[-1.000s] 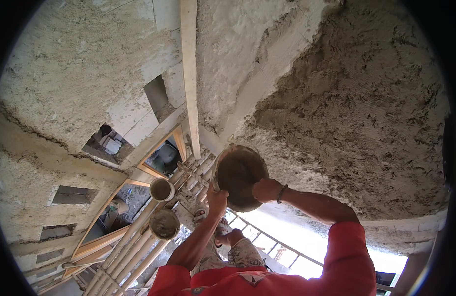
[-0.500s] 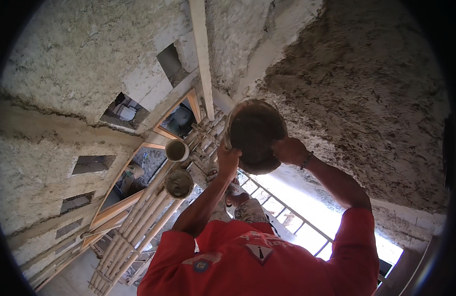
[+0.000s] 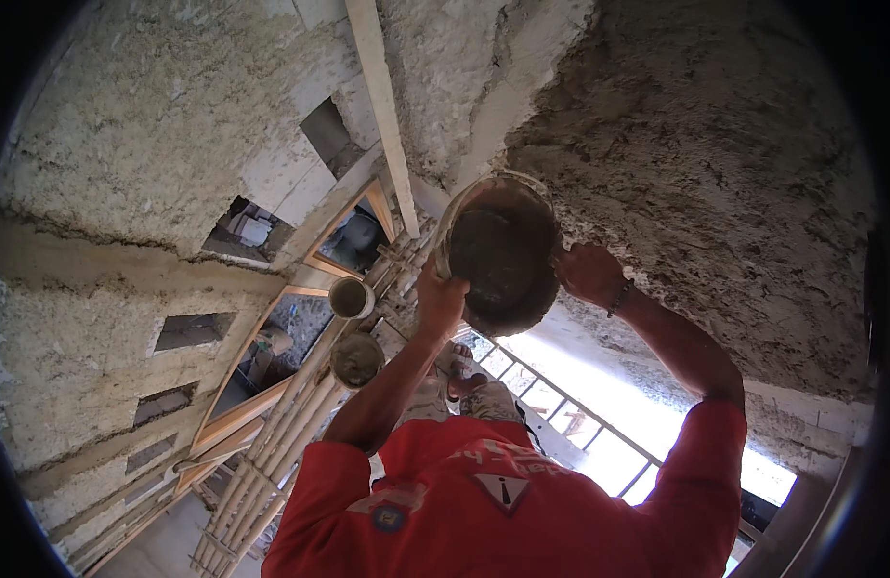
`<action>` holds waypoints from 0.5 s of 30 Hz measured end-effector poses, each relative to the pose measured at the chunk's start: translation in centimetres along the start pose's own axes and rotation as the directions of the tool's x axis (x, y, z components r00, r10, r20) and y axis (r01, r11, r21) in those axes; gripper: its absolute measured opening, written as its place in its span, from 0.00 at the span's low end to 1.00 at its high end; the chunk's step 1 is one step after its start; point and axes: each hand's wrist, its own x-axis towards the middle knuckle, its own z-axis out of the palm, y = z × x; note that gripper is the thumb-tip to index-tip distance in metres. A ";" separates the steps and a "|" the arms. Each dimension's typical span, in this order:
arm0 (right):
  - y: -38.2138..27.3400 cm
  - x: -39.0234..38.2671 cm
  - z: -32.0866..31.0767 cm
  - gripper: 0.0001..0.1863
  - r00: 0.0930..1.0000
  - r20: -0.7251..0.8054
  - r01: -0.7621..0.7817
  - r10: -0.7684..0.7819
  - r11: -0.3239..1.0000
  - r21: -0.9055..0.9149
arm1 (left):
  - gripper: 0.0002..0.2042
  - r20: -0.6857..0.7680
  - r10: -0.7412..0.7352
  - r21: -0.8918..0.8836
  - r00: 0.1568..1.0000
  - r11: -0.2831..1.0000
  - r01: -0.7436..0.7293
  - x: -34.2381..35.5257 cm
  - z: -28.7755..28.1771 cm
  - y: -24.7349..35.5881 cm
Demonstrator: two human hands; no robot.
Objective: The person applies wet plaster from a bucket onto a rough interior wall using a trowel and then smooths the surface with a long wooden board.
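Note:
A round mortar bucket [image 3: 544, 193], its walls smeared with grey, is held up in front of me between both hands. Wet grey mortar [image 3: 493, 255] lies inside it. My left hand [image 3: 439, 301] is closed on the bucket's near left rim, thumb over the edge. On the opposite side my right hand [image 3: 589, 274] grips the right rim, with a dark bracelet at the wrist. Beyond the bucket, to the right, a rough wall of dark, damp plaster [image 3: 695, 164] rises close by.
Bamboo poles [image 3: 262, 472] form a scaffold at lower left. On it stand an open bucket [image 3: 351, 298] and a mortar-filled bucket [image 3: 356, 360]. A long pale batten [image 3: 385, 106] leans at the top. The left wall [image 3: 127, 125] has several openings. A ladder-like frame [image 3: 570, 405] lies beyond my feet.
The bucket has tipped slightly and shifted a little up in view, showing more of its inner wall. My right hand has moved right and up with the rim; my left hand has risen slightly.

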 end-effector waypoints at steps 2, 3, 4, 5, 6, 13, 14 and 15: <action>-0.7 0.2 1.6 0.10 0.964 0.257 0.043 -0.066 0.995 0.094 | 0.25 0.005 -0.012 0.074 1.000 0.997 0.012 -0.4 0.7 1.8; -0.9 -0.1 2.1 0.11 0.974 0.218 0.027 -0.067 0.982 0.185 | 0.25 0.009 -0.017 0.110 1.000 0.994 0.016 -0.4 1.0 2.5; -1.3 -0.4 2.3 0.12 0.981 0.179 0.023 -0.073 0.963 0.270 | 0.25 0.018 -0.021 0.070 1.000 0.997 0.020 -0.3 0.8 2.4; -1.7 -0.7 2.5 0.14 0.987 0.140 0.022 -0.076 0.935 0.353 | 0.25 0.026 -0.025 0.029 0.999 0.999 0.024 0.0 0.5 2.3; -2.1 -1.0 2.6 0.15 0.992 0.101 0.025 -0.076 0.901 0.434 | 0.26 0.034 -0.028 -0.011 0.999 1.000 0.028 0.1 0.1 2.1; -2.5 -2.5 1.5 0.22 0.984 0.102 -0.177 0.145 0.756 0.630 | 0.27 0.001 -0.042 -0.107 0.999 0.993 0.042 0.1 -0.7 3.7; -2.7 -2.5 1.5 0.22 0.982 0.091 -0.186 0.167 0.745 0.640 | 0.27 0.003 -0.039 -0.156 0.999 0.987 0.039 0.1 -0.6 3.8; -2.7 -2.5 1.5 0.22 0.979 0.081 -0.196 0.189 0.734 0.650 | 0.27 0.007 -0.037 -0.204 0.999 0.978 0.037 0.2 -0.4 4.0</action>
